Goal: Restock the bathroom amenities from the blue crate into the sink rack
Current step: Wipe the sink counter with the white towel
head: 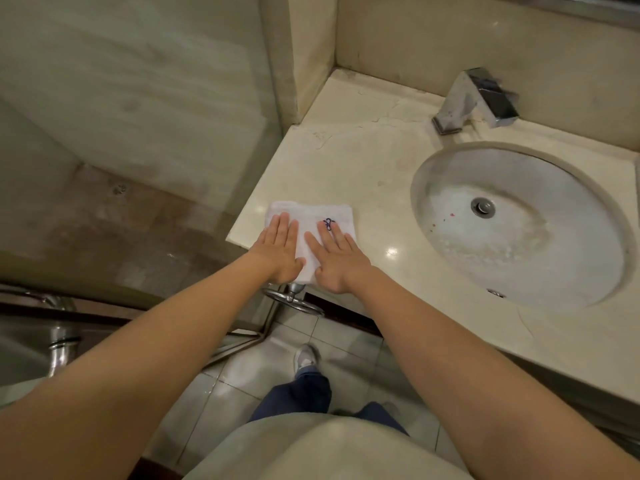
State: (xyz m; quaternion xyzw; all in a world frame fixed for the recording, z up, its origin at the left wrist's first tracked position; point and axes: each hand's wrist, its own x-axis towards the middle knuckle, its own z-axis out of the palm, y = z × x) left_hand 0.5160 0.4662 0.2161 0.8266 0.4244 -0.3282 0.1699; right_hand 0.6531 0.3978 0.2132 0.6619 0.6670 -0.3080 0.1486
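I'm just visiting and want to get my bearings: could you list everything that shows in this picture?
towel: one, white with a dark blue mark, folded on the counter's front left corner
counter: one, cream stone, around the sink
sink: one, pale oval, set in the counter at right
drain plug: one, metal, mid-basin
faucet: one, chrome, behind the sink
towel ring: one, chrome, below the counter edge under the towel
glass partition: one, clear, at left
shoe: one, pale grey, on the tiled floor
left hand: one, flat on the towel's left part
right hand: one, flat on the towel's right part
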